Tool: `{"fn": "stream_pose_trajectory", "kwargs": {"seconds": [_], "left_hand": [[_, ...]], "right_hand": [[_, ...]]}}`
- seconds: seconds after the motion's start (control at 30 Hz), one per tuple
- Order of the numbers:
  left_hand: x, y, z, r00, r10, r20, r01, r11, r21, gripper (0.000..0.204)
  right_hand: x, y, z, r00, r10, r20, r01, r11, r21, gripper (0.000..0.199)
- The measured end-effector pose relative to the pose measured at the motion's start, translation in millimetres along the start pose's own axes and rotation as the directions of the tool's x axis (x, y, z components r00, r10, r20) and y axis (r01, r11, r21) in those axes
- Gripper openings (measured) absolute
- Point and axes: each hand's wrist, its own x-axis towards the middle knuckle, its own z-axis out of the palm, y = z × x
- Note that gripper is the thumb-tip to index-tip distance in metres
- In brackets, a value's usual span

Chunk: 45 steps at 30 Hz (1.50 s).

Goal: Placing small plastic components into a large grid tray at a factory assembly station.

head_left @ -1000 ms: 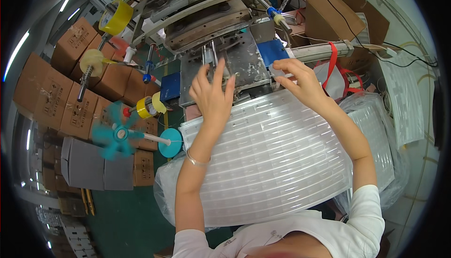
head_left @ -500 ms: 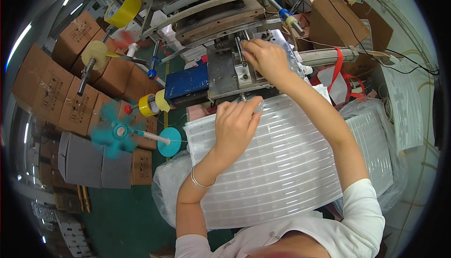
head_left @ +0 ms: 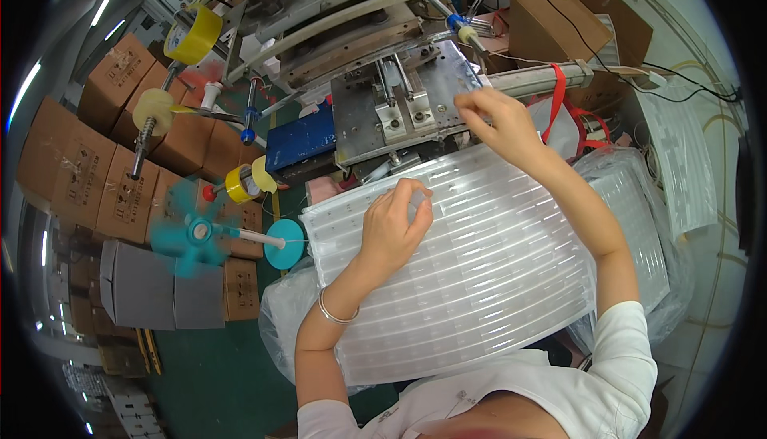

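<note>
My left hand (head_left: 395, 225) is over a broad panel of clear ribbed plastic (head_left: 471, 279) in front of me. Its thumb and fingers curl around something small and see-through, too hidden to name. Farther off, my right hand (head_left: 505, 126) hovers by the right edge of a press's metal base plate (head_left: 355, 111). Its fingers are loosely bent, thumb apart, and nothing shows between them. On the plate sits a small metal fixture (head_left: 403, 113) with two parallel rods, untouched by either hand. The heavy upper block of the press (head_left: 351, 51) is above and behind it.
A small turquoise fan (head_left: 201, 230) spins at the left on a round base (head_left: 285, 244). Yellow tape rolls (head_left: 193, 35) hang near the press. Brown cartons (head_left: 68, 155) and grey boxes (head_left: 140, 286) are stacked at left. An open carton (head_left: 555, 27) and a red strap (head_left: 554, 103) are at right.
My right hand has left the fixture's rods and moved right to the plate's edge. The left hand has drawn back slightly toward me from the plate's front. The view has shifted a little.
</note>
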Motion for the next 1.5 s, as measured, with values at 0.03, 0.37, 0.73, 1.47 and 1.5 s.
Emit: {"fn": "stream_pose_trajectory", "kwargs": {"seconds": [0.03, 0.37, 0.73, 1.47, 1.5], "left_hand": [[-1, 1, -1, 1.000, -0.006, 0.003, 0.006, 1.000, 0.003, 0.015], [-1, 4, 15, 0.993, -0.005, 0.116, 0.013, 0.997, -0.073, 0.012], [0, 4, -8, 0.993, 0.095, 0.075, -0.100, 0.993, 0.067, 0.011], [121, -48, -36, 0.961, 0.235, -0.148, -0.065, 0.708, 0.703, 0.032], [121, -43, -35, 0.962, 0.237, -0.134, -0.083, 0.724, 0.684, 0.031]], "right_hand": [[-10, 5, 0, 1.000, 0.003, 0.003, -0.003, 1.000, 0.007, 0.022], [-74, 53, 15, 0.879, -0.159, 0.449, 0.404, 0.747, -0.528, 0.022], [-32, 13, 2, 0.950, -0.118, 0.288, 0.143, 0.987, -0.067, 0.028], [15, -10, 4, 0.977, -0.128, -0.168, 0.146, 0.985, 0.094, 0.027], [23, -13, 10, 0.959, -0.188, -0.213, 0.209, 0.975, 0.078, 0.027]]}}
